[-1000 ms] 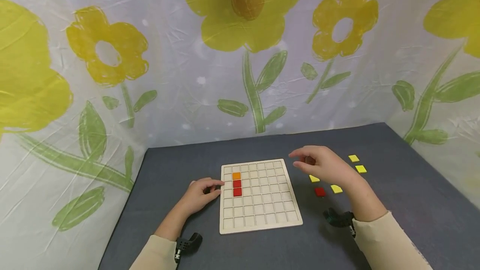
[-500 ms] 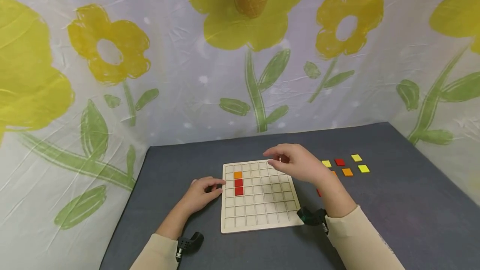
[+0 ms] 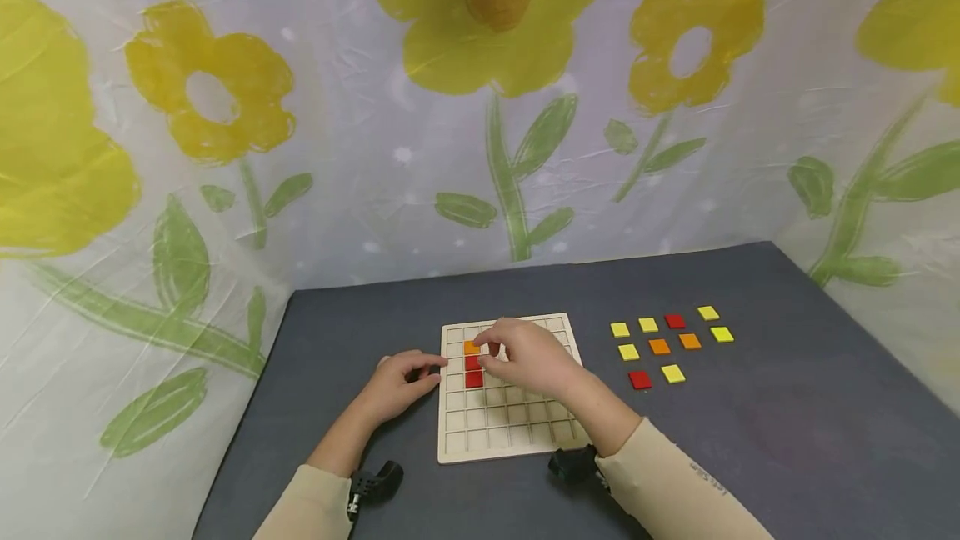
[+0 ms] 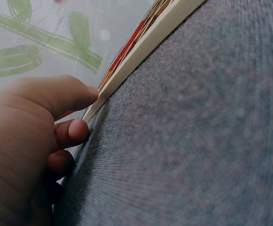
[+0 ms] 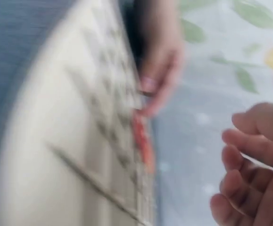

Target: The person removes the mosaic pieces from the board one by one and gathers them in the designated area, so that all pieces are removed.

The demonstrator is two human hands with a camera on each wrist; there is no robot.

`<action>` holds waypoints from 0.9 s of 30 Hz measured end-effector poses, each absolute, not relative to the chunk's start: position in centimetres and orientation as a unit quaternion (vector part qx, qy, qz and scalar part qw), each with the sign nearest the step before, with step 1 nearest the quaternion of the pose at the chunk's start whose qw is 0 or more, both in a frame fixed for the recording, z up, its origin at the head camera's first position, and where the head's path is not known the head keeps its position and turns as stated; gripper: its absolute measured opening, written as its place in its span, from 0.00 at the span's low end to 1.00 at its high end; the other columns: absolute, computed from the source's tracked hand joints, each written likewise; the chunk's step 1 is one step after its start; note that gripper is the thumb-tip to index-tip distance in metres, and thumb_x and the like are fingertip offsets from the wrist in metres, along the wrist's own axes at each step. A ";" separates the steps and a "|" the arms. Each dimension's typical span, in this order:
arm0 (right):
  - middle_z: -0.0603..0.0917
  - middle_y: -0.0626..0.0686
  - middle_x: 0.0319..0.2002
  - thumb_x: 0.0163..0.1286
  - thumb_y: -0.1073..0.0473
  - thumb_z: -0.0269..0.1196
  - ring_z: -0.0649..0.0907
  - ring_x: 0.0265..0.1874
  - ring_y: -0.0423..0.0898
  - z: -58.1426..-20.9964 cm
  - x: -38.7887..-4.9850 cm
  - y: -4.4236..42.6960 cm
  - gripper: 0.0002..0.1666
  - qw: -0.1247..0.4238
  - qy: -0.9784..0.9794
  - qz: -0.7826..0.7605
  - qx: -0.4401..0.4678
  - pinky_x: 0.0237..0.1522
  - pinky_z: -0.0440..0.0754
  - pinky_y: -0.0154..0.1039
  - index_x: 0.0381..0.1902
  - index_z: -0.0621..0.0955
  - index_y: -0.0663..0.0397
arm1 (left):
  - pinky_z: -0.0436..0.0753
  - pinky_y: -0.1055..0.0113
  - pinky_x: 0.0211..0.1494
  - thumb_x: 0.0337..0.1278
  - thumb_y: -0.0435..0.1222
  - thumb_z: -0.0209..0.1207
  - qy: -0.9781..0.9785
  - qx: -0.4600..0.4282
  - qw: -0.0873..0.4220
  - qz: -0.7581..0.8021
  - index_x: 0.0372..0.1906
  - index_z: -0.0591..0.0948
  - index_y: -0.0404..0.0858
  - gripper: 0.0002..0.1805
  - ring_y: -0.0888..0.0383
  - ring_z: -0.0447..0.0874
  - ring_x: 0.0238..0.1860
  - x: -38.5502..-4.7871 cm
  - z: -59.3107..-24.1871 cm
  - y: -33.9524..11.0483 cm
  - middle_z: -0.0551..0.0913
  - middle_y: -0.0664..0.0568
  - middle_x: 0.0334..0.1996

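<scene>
A pale wooden board with a square grid lies on the table. Its upper left cells hold an orange tile and two red tiles, stacked in one column. My left hand rests beside the board, its fingertips touching the left edge; in the left wrist view the thumb meets the board's side. My right hand is over the board, thumb and forefinger apart close to the orange and red tiles. No tile shows between its loosely bent fingers in the blurred right wrist view.
Right of the board lie several loose tiles: yellow tiles, orange tiles and red tiles. The dark grey table meets a flower-printed cloth behind and at the sides. A black wrist device is on the left wrist.
My right hand has moved left from near the loose tiles, across the board, to the orange and red tiles, uncovering the loose tiles. The left hand has stayed at the board's edge.
</scene>
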State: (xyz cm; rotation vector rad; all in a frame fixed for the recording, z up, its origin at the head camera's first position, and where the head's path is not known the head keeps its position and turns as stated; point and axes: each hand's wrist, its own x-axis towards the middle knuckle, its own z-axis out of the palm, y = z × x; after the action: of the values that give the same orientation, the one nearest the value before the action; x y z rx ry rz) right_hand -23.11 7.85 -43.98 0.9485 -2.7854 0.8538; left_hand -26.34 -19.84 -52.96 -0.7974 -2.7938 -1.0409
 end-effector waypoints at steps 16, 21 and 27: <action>0.85 0.45 0.32 0.66 0.58 0.71 0.78 0.30 0.40 -49.2 -23.8 6.2 0.09 0.006 -0.929 0.267 0.257 0.33 0.76 0.37 0.42 0.90 0.56 | 0.59 0.55 0.44 0.65 0.39 0.68 -0.907 -0.248 0.019 -0.340 0.54 0.89 0.48 0.14 0.65 0.69 0.27 -26.1 -52.9 -19.7 0.72 0.65 0.25; 0.80 0.43 0.27 0.63 0.55 0.75 0.77 0.27 0.38 -49.6 -23.8 6.1 0.11 0.006 -0.928 0.281 0.246 0.33 0.76 0.37 0.39 0.88 0.55 | 0.59 0.55 0.45 0.66 0.38 0.68 -0.907 -0.244 0.015 -0.343 0.54 0.89 0.48 0.14 0.65 0.70 0.28 -26.1 -52.8 -19.7 0.73 0.65 0.25; 0.81 0.44 0.31 0.61 0.55 0.76 0.78 0.31 0.38 -49.8 -23.9 5.9 0.12 0.014 -0.925 0.292 0.245 0.37 0.78 0.37 0.38 0.85 0.51 | 0.60 0.56 0.45 0.66 0.38 0.67 -0.906 -0.245 0.019 -0.345 0.54 0.89 0.48 0.13 0.65 0.69 0.27 -26.1 -52.8 -19.7 0.73 0.65 0.25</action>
State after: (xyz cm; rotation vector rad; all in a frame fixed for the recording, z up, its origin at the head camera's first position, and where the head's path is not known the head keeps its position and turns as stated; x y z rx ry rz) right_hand -23.92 5.87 -49.77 0.7618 -2.8794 0.9089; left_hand -26.09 -19.68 -52.76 -0.7612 -2.8119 -1.0726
